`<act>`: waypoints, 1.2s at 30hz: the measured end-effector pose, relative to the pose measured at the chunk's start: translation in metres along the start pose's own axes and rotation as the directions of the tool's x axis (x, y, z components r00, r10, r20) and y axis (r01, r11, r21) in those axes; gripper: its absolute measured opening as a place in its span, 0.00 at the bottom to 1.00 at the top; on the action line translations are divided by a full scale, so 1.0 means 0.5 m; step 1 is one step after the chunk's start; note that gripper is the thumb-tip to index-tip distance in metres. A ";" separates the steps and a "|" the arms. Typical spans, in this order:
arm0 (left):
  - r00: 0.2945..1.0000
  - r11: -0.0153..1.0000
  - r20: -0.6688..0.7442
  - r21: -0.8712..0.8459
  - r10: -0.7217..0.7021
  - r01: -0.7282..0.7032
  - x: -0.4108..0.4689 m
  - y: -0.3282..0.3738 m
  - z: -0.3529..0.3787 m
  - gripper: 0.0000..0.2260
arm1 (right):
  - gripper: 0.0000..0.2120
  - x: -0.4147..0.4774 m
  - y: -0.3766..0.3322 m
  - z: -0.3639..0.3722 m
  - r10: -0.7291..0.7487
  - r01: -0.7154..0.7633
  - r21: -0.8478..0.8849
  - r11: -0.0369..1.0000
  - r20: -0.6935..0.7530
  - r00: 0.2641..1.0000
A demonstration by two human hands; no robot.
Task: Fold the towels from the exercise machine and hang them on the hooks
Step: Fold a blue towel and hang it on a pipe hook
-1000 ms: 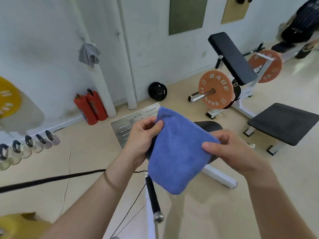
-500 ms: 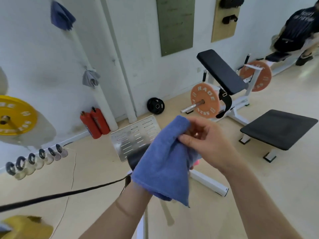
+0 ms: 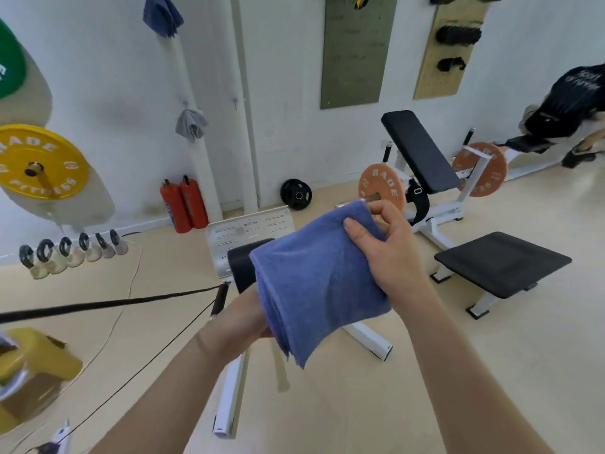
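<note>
Towel (image 3: 314, 283) folded, held above machine (image 3: 240, 267), well apart from wall hook (image 3: 234, 100) | right hand (image 3: 389, 253) pinched top corner, likely to hold layers together | left hand (image 3: 235, 322) under folded edge, fingers hidden, grip unclear

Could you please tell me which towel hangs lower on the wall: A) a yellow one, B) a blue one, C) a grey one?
C: the grey towel hangs from a hook beneath the hung blue towel; the folded blue towel is held, not hung.
</note>
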State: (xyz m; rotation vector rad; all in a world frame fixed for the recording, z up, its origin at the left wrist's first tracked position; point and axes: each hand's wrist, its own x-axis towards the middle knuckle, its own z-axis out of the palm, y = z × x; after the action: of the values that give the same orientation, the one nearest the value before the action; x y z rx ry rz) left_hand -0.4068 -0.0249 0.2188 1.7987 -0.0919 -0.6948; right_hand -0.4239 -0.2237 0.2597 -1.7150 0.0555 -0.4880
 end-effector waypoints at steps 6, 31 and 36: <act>0.914 0.838 -0.376 0.440 -0.153 0.322 0.019 -0.128 -0.137 0.22 | 0.04 -0.023 0.037 -0.033 0.035 -0.041 0.070 0.997 0.085 0.996; 0.912 0.938 -0.291 -0.277 -0.289 0.209 0.237 -0.050 -0.055 0.14 | 0.06 0.239 0.201 0.114 0.257 -0.356 0.157 0.921 0.443 0.859; 0.903 0.685 -0.390 -0.709 -0.179 -0.170 0.178 -0.058 -0.207 0.18 | 0.06 0.247 0.169 0.265 0.246 -0.345 0.134 0.929 0.473 0.846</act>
State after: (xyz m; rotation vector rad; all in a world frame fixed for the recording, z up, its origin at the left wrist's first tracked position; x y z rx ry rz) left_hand -0.2900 0.0379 0.1747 1.1114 0.4463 -0.2391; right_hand -0.2459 -0.1559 0.1988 -1.5305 -0.0631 0.1409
